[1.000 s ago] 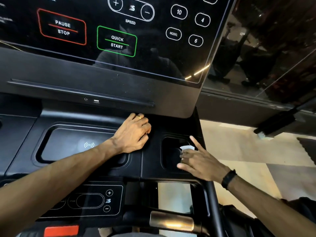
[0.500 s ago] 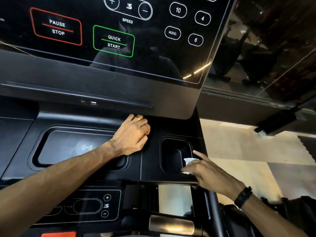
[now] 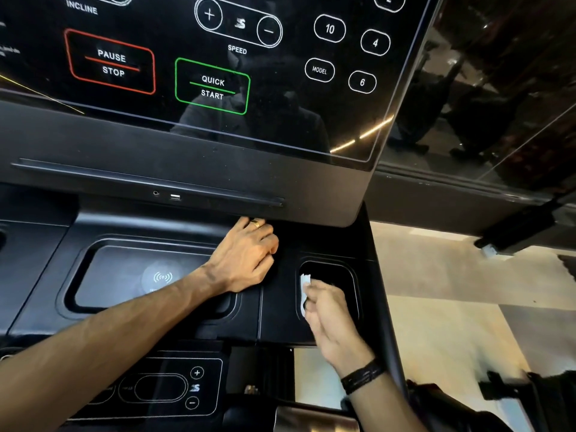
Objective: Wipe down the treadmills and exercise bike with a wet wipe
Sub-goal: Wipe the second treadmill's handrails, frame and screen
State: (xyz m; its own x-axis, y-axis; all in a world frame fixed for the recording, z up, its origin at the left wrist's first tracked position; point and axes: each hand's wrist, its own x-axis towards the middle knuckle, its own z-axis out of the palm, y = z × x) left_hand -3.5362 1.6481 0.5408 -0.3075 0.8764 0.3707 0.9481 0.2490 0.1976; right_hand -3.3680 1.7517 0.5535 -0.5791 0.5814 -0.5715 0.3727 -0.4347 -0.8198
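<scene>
Right hand (image 3: 330, 319) pinching small white wet wipe (image 3: 304, 288) inside square black cup recess (image 3: 350, 275) on right of matte black treadmill console (image 3: 280, 313). Left hand (image 3: 246, 257) loosely curled, resting empty between shallow rectangular tray (image 3: 124, 275) and recess.

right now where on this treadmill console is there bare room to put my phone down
The wide shallow tray with the wireless symbol is bare on its left and middle, bordered by its raised rim; the left hand covers its right end. The cup holder is crowded: the right hand works the wet wipe inside it.
</scene>
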